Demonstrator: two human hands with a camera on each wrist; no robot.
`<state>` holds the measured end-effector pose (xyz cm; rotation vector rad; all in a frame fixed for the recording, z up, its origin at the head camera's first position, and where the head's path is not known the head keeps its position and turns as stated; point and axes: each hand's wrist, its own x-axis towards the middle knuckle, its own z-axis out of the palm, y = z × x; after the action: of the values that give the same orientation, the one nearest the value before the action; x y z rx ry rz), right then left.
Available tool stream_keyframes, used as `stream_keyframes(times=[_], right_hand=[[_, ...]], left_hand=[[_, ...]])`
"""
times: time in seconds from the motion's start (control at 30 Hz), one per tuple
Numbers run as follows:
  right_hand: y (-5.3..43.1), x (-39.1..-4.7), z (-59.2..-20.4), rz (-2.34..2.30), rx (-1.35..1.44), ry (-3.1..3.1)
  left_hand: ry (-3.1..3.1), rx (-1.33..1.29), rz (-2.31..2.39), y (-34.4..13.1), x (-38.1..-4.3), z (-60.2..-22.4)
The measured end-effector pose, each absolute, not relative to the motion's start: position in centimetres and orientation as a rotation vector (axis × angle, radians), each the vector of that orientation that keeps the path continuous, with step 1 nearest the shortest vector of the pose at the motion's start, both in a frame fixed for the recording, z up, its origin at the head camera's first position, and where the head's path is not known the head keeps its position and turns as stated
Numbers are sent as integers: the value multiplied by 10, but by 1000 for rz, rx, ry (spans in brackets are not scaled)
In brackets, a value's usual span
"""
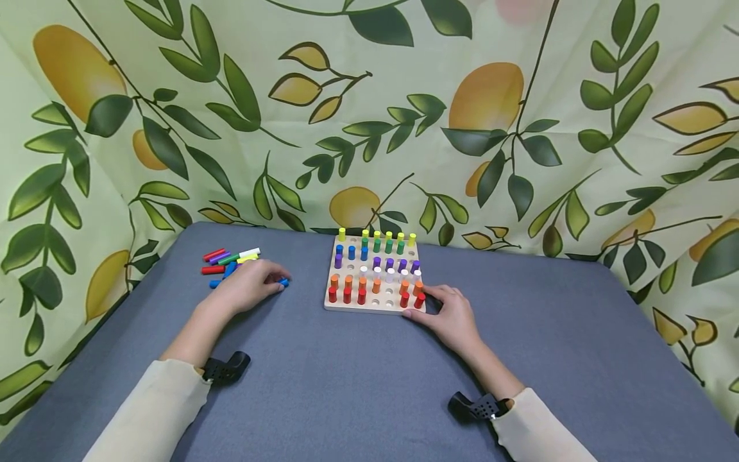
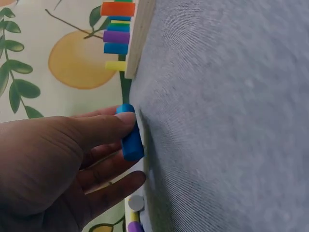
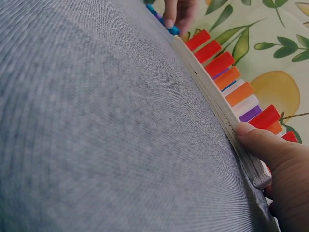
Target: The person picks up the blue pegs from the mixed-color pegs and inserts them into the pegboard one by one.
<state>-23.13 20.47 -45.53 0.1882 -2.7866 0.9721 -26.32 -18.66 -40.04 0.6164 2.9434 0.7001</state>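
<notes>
My left hand (image 1: 249, 282) pinches a blue peg (image 2: 132, 142) between thumb and fingers, low over the cloth, between the loose pegs and the board. A wooden pegboard (image 1: 369, 309) lies flat at the middle back, with upright pegs in rows of red, orange, white, purple, blue, green and yellow. Several of its holes show bare, some in the front red and orange rows. My right hand (image 1: 453, 319) grips the board's near right corner. In the right wrist view its thumb (image 3: 247, 131) presses on the front edge, while its other fingers are mostly hidden.
Left of the board is a loose pile of pegs, among them a red peg (image 1: 213, 270), a white peg (image 1: 250, 252) and a green peg (image 1: 228, 259). A grey cloth (image 1: 346, 385) covers the table. Behind it hangs a leaf-and-fruit patterned curtain (image 1: 369, 83).
</notes>
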Motion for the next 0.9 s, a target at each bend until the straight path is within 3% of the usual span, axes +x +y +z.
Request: stream_keyframes(times=[0.5, 0.9], right_hand=[[204, -229, -457, 990, 196, -2763], [204, -229, -456, 992, 187, -2746]], left_hand=[[2995, 656, 764, -163, -269, -388], [2979, 613, 838, -114, -283, -375]])
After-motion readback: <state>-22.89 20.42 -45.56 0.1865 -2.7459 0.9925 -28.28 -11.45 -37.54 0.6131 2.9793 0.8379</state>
